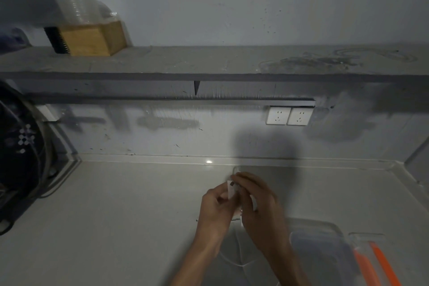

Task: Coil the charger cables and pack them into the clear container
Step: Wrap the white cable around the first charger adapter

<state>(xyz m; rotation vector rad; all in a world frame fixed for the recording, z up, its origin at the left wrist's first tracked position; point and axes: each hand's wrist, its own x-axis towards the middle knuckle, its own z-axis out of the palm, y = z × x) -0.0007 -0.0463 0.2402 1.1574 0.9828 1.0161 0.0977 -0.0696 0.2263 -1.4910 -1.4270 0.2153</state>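
Over the pale counter my left hand point(217, 208) and my right hand point(260, 202) are pressed close together, both gripping a white charger cable point(232, 189). Its plug end shows between my fingertips. A thin loop of the same cable hangs below my wrists and rests on the counter. The clear container point(325, 246) stands to the right of my right forearm. What lies inside it is blurred.
A clear lid with orange clips point(376, 260) lies at the bottom right. Two white wall sockets point(289, 116) sit above the counter. A shelf holds a wooden box point(90, 39) and clear plastic cups point(76, 7). A dark appliance point(21, 153) fills the left edge.
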